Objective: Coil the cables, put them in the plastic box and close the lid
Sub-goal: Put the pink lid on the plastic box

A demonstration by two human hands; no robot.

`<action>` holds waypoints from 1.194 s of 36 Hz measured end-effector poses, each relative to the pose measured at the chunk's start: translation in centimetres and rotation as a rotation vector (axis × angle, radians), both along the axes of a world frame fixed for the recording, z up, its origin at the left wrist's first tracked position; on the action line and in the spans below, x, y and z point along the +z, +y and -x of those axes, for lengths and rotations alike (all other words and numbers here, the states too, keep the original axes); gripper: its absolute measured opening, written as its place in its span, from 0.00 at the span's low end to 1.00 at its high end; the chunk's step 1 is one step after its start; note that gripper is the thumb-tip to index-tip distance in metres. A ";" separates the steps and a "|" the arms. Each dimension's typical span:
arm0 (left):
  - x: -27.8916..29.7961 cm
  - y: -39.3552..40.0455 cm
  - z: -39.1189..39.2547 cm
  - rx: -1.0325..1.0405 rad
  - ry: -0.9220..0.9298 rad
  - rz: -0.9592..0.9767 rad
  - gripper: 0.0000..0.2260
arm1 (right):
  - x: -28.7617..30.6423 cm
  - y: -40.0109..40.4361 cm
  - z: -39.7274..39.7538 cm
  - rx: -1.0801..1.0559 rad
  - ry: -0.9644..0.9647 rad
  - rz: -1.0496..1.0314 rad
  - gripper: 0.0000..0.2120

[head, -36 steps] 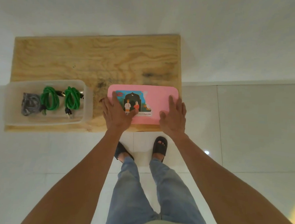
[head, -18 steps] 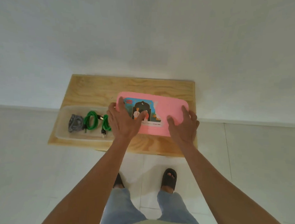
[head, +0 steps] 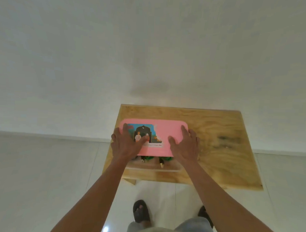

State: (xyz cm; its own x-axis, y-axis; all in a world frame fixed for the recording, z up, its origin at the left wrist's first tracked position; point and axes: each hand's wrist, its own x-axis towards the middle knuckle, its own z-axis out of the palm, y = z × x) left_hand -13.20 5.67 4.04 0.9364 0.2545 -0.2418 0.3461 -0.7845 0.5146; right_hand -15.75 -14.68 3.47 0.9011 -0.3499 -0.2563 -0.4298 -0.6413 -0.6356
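The pink lid (head: 167,134) lies over the plastic box (head: 153,168), under both hands. The left hand (head: 126,144) presses its left end and the right hand (head: 186,145) its right end. Each grip is apart, with the fingers straight and spread flat on top. The lid's near edge stops short of the box's near rim, so green cables (head: 166,158) show in the gap. Bare bench (head: 222,150) stretches away to the right.

The lid (head: 165,134) was seen over the box (head: 153,167), touched flat by left hand (head: 125,144) and right hand (head: 186,146); cables (head: 167,158) were glimpsed beneath.
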 end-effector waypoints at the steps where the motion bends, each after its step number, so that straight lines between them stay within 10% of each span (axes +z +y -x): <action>1: -0.5 0.6 0.2 -0.009 0.026 0.016 0.43 | -0.5 0.6 0.2 0.001 0.019 0.017 0.35; 29: -6.8 2.3 3.1 -0.039 0.093 0.085 0.44 | -6.0 2.9 3.7 0.024 0.157 0.085 0.34; 43: -10.3 2.8 3.3 -0.395 -0.120 -0.250 0.36 | -9.6 3.5 3.8 0.179 -0.019 0.450 0.30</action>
